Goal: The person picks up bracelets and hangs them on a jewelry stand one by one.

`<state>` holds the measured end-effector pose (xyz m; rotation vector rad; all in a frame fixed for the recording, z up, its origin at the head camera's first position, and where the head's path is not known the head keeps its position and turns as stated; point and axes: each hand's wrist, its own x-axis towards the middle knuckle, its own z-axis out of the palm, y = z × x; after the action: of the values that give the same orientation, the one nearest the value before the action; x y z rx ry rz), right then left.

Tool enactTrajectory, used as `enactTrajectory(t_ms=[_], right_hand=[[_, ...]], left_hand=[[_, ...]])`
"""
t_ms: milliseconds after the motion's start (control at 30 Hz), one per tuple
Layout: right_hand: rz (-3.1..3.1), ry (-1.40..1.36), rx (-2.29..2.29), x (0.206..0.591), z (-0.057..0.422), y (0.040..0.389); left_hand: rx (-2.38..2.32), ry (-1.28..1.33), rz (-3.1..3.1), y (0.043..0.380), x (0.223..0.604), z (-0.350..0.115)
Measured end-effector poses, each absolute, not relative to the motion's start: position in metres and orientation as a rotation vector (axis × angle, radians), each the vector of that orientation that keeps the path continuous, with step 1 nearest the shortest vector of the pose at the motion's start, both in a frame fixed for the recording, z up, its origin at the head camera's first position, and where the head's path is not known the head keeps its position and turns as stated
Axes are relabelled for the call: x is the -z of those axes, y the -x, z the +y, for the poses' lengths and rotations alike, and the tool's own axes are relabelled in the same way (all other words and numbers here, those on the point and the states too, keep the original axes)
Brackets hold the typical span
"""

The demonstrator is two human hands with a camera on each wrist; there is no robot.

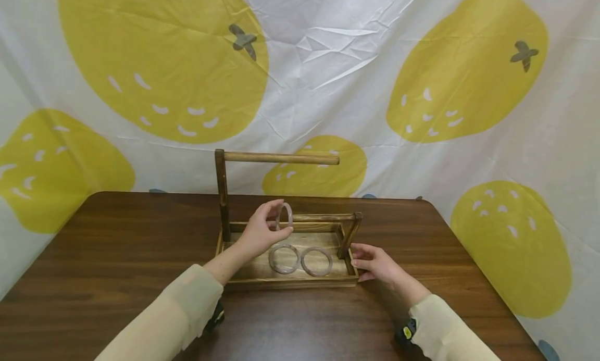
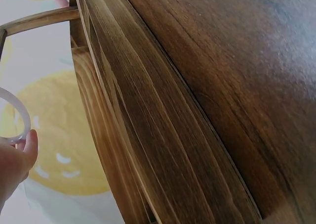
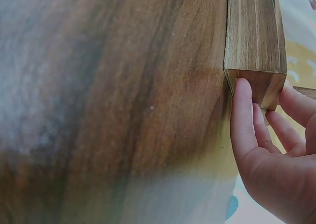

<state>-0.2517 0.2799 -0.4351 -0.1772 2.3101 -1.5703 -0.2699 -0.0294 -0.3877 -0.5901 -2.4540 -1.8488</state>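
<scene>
My left hand [image 1: 260, 232] pinches a pale, translucent bangle [image 1: 290, 215] between thumb and fingers, standing it upright above a wooden tray stand [image 1: 290, 283]. Two more bangles lie flat side by side on the tray's floor: a left bangle [image 1: 271, 260] and a right bangle [image 1: 330, 262]. At the tray's right end, my right hand [image 1: 377, 267] rests its fingertips against the end wall. The right wrist view shows those fingers [image 3: 242, 115] fairly straight on the wood. Only part of the left hand [image 2: 15, 167] and its bangle [image 2: 24, 117] appears in the left wrist view.
A tall post [image 1: 221, 194] at the tray's left carries a long horizontal bar [image 1: 281, 158] with a free right end. From a shorter right post [image 1: 350, 236] a lower bar [image 1: 323, 218] runs leftward. Behind the brown table [image 1: 140, 241] hangs a lemon-patterned cloth [image 1: 328, 90].
</scene>
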Motion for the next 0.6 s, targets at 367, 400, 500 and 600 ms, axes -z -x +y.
enactTrajectory(t_ms=[367, 400, 500, 600], right_hand=[[2.306, 0.169, 1.58, 0.436, 0.2798, 0.2501], [2.307, 0.165, 1.581, 0.4362, 0.2799, 0.2502], [2.311, 0.165, 1.581, 0.4362, 0.2799, 0.2509], [2.315, 0.162, 1.585, 0.4354, 0.2797, 0.2519]], left_hand=[[1.842, 0.539, -2.417, 0.269, 0.3907, -0.0243], [1.85, 0.539, -2.413, 0.269, 0.3909, -0.0238], [1.874, 0.548, -2.401, 0.2692, 0.3911, -0.022], [1.901, 0.564, -2.383, 0.2695, 0.3909, -0.02]])
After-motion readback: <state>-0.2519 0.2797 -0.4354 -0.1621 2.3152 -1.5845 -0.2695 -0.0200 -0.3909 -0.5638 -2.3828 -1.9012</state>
